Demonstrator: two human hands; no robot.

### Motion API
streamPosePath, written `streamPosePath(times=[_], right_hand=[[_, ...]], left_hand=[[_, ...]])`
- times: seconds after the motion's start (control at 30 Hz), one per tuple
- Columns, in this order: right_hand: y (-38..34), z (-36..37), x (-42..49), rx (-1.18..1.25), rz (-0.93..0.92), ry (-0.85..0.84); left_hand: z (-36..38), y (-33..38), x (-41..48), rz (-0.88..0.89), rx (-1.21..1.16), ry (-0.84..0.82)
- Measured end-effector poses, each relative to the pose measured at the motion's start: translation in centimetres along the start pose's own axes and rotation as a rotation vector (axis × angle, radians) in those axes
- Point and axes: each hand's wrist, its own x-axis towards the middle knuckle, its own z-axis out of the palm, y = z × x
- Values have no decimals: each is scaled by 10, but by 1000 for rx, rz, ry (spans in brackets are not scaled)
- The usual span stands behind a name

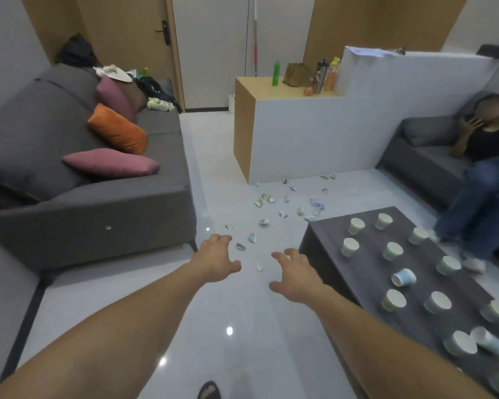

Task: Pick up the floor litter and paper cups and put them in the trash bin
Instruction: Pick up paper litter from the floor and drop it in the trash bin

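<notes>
Two bare arms reach forward from bottom of frame. Left hand (pixel 216 259), centre, fingers spread and relaxed, holding nothing. Right hand (pixel 296 276), just right of it, fingers spread, also holding nothing. Floor litter (pixel 252 238), small crumpled scraps, scattered on white floor (pixel 228 312) beyond hands, centre of frame. Paper cups (pixel 350 247) on dark table (pixel 323 240), lower right; most upright, two tipped over. Grey sofa (pixel 98 220) at left

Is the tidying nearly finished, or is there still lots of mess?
Hardly started. Nothing looks done: paper scraps lie scattered on the floor, and paper cups cover the dark table, two tipped over. The left hand and right hand are open and empty, reaching toward the scraps. No trash bin is in view.
</notes>
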Motion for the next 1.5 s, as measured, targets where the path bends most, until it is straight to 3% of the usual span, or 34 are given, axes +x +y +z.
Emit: streamPosePath(times=[0.43,0.97,1.27,1.5], right_hand=[[23,-46,202,23,75,-57],[95,-77,462,15,-37,-280],[116,-29,591,25,18,-430],[154,91,706,70,56,-520]], left_hand=[[-49,8,227,41,-9,-79],[-43,31,454,-158,-47,-195],[12,-18,592,-238,-135,-329],[123,-78,677,-357,-217,-443]])
